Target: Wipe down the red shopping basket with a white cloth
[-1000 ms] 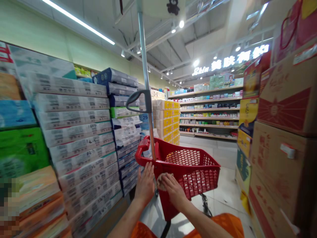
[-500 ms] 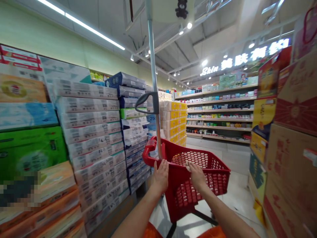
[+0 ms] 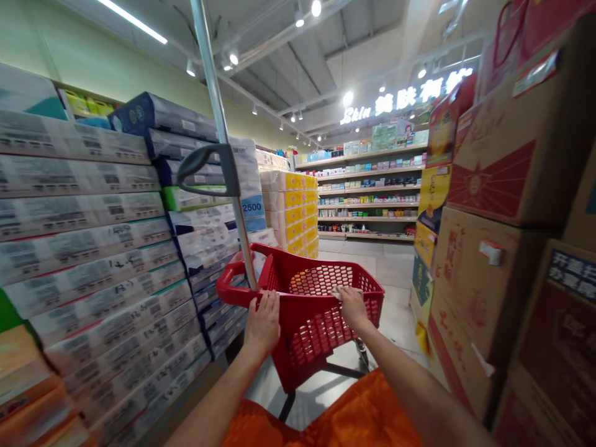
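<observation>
A red plastic shopping cart [image 3: 298,323] with a perforated basket stands in front of me, turned at an angle. My left hand [image 3: 263,321] lies over its near rim, beside the foot of an upright metal pole [image 3: 218,93] that carries a grey loop handle [image 3: 209,171]. Farther right on the same rim, my right hand [image 3: 352,307] presses down a crumpled whitish cloth or wipe [image 3: 342,292], with its fingers closed over it. Part of the cloth is hidden under the fingers.
Stacked wrapped packs [image 3: 93,230] line the left side close to the cart. Yellow-and-white packs [image 3: 293,208] stand beyond it. Cardboard cartons [image 3: 484,279] rise on the right. Stocked shelves [image 3: 372,192] cross the back, with pale floor [image 3: 386,273] before them.
The view has turned right and come nearer the shelves, so the cart and pole sit farther left. Both hands stay at the rim, and the right hand still has the cloth.
</observation>
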A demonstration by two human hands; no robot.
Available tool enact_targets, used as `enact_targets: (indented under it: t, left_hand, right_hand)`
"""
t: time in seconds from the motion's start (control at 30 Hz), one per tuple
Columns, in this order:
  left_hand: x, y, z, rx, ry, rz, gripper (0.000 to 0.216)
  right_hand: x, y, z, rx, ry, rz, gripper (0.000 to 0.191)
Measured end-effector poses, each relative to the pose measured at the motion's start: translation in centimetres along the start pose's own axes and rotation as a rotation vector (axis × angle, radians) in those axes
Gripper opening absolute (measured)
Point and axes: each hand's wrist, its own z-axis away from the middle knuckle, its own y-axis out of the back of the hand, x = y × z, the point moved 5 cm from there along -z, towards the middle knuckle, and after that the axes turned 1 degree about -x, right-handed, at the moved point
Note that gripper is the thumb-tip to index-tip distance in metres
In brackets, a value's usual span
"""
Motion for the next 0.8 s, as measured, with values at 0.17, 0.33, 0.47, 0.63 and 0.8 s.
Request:
enact_targets:
  t: [0.17,0.33,0.47,0.63,0.8]
  left_hand:
    - [0.3,-0.2,0.0,-0.019,0.015,-0.004,0.063]
    - [-0.3,-0.4,0.7,0.006,0.001,-0.011,0.064]
    - [-0.2,-0.3,1.0,0.013,0.020,0.005,0.063]
    - [0.4,-0.2,0.9,0.016,0.030,0.000,0.065]
    - [0.3,-0.4,0.8,-0.023,0.031,-0.017,0.066]
  right_hand:
    - [-5.1,-1.6,0.0,-0.043,0.254,-0.056,0.052]
    - [2.7,0.4,0.6,-0.057,0.075,0.025,0.043]
    - [10.1,3.4,1.1,-0.021,-0.151,0.090,0.038]
    - [3.7,0.8,0.9,-0.013,-0.034,0.049,0.039]
    - [-2.6,-1.3,1.0,-0.025,0.261,-0.078,0.050]
